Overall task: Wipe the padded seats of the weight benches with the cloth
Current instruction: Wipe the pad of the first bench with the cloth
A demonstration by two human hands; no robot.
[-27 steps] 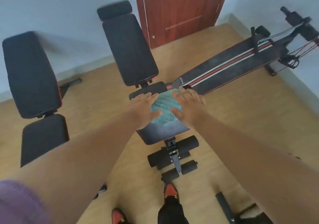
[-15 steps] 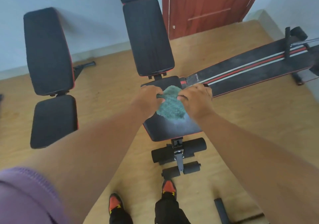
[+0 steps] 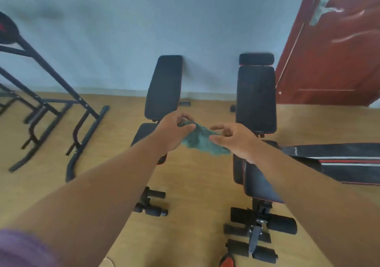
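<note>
A teal cloth (image 3: 200, 140) hangs in the air between my two hands, above the floor gap between two black weight benches. My left hand (image 3: 174, 132) pinches its left edge. My right hand (image 3: 234, 139) pinches its right edge between thumb and fingers. The right bench's padded seat (image 3: 259, 182) lies below my right forearm, with its upright backrest (image 3: 256, 100) behind. The left bench's seat (image 3: 144, 132) is mostly hidden by my left arm; its backrest (image 3: 164, 86) stands against the wall.
A black metal frame (image 3: 61, 110) stands on the wooden floor at left. A red door (image 3: 337, 50) is at the right rear. A striped black board (image 3: 339, 161) lies at right. Foam leg rollers (image 3: 267, 223) sit at the right bench's near end.
Both hands have lifted the cloth off the right bench's seat and moved it left into the air between the benches. The view has swung up and left.
</note>
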